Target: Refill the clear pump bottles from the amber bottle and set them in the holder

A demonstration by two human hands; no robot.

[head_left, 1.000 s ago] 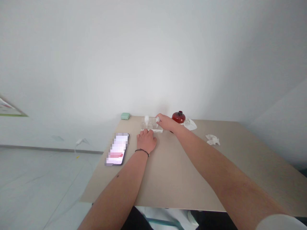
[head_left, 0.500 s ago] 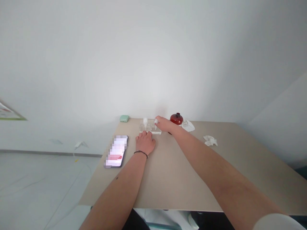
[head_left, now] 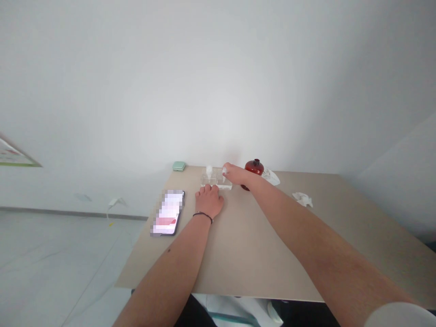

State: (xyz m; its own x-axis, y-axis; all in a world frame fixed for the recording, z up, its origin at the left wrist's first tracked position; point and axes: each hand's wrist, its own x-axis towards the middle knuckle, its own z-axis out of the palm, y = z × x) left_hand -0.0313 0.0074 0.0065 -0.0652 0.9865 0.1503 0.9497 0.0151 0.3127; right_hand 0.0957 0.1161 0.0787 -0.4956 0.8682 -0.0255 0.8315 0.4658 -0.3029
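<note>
My left hand (head_left: pixel 208 200) lies palm down on the table with its fingers spread, the fingertips at the front edge of a clear two-part holder (head_left: pixel 225 186). A white rounded piece (head_left: pixel 209 170) sticks up from the holder's left part. Over the right part, my right hand (head_left: pixel 235 174) is closed, thumb and fingers pinched on a small white piece (head_left: pixel 224 170). Its exact kind is too small to make out. Just right of that hand stands a dark red, narrow-necked bottle (head_left: pixel 254 167), partly hidden by my wrist.
A phone (head_left: pixel 169 212) with its screen lit lies left of my left hand. The small green case (head_left: pixel 179 166) sits at the back left corner. White paper (head_left: pixel 271 177) is behind the bottle, and a crumpled tissue (head_left: pixel 303 199) rests farther right. A wall borders the table's back.
The whole view has shifted a little, so everything appears slightly farther right. Both hands keep nearly the same places at the holder.
</note>
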